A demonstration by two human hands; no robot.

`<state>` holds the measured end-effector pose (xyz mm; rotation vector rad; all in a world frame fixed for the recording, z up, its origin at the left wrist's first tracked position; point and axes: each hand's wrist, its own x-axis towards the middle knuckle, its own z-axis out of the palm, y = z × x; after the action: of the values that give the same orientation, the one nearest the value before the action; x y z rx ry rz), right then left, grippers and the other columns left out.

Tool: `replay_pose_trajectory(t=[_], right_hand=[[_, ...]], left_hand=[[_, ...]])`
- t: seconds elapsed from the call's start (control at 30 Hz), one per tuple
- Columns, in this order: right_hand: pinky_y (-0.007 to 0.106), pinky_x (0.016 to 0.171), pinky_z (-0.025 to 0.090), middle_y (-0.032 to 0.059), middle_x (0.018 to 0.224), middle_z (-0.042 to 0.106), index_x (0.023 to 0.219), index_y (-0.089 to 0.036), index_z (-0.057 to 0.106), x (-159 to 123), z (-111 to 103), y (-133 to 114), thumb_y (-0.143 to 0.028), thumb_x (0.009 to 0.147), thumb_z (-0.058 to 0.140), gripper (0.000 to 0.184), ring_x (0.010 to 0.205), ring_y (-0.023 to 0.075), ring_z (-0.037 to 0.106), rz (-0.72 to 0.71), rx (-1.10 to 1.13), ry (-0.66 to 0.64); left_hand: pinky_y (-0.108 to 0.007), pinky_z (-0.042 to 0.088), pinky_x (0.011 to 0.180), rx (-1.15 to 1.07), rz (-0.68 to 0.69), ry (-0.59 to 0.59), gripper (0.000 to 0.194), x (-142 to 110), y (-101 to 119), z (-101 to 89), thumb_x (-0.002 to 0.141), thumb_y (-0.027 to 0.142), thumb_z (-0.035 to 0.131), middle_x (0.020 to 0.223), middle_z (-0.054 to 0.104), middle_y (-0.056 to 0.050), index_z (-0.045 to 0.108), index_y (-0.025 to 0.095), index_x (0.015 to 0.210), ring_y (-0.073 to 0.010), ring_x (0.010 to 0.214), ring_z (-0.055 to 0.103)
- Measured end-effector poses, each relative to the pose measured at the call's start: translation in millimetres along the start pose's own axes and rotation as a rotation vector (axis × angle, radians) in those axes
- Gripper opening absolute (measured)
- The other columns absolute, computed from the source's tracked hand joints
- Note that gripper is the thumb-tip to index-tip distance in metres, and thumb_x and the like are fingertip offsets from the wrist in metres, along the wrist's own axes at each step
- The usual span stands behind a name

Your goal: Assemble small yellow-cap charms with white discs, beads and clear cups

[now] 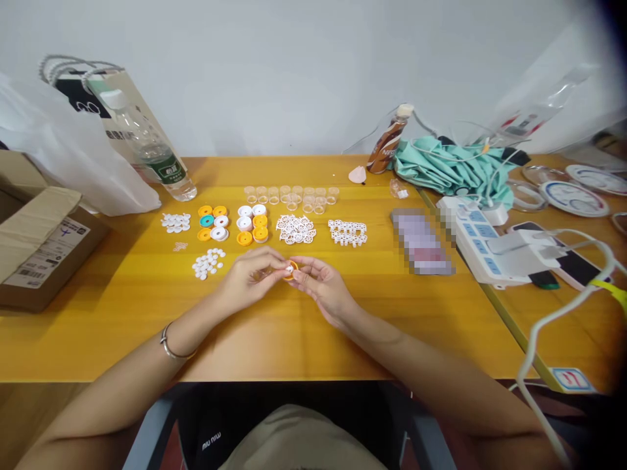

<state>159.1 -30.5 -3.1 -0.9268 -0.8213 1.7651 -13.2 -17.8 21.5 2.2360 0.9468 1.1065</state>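
Note:
My left hand and my right hand meet over the middle of the yellow wooden table. Both pinch a small orange ring with a white piece between their fingertips. Just beyond them lie groups of small parts: white discs, orange, white and teal rings, more orange and white rings, white open-work pieces, small white blocks and a row of clear little cups.
A cardboard box, a white bag and a water bottle stand at the left. To the right lie a blurred phone, a power strip with cables, a teal cloth and a brown drink bottle.

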Motion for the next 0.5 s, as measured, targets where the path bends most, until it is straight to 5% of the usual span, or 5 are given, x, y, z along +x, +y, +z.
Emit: replay_pose_trajectory(t=[0.5], right_hand=[[0.036, 0.089, 0.046, -0.0023, 0.077, 0.068, 0.089, -0.023, 0.069, 8.4, -1.3, 0.7, -0.025, 0.053, 0.081, 0.038, 0.074, 0.0123, 0.063, -0.027, -0.137, -0.017]], left_hand=[[-0.023, 0.042, 0.057, -0.288, -0.254, 0.125, 0.013, 1.6, -3.6, -3.2, 0.084, 0.029, 0.056, 0.072, 0.056, -0.001, 0.062, 0.019, 0.089, -0.011, 0.064, 0.051]])
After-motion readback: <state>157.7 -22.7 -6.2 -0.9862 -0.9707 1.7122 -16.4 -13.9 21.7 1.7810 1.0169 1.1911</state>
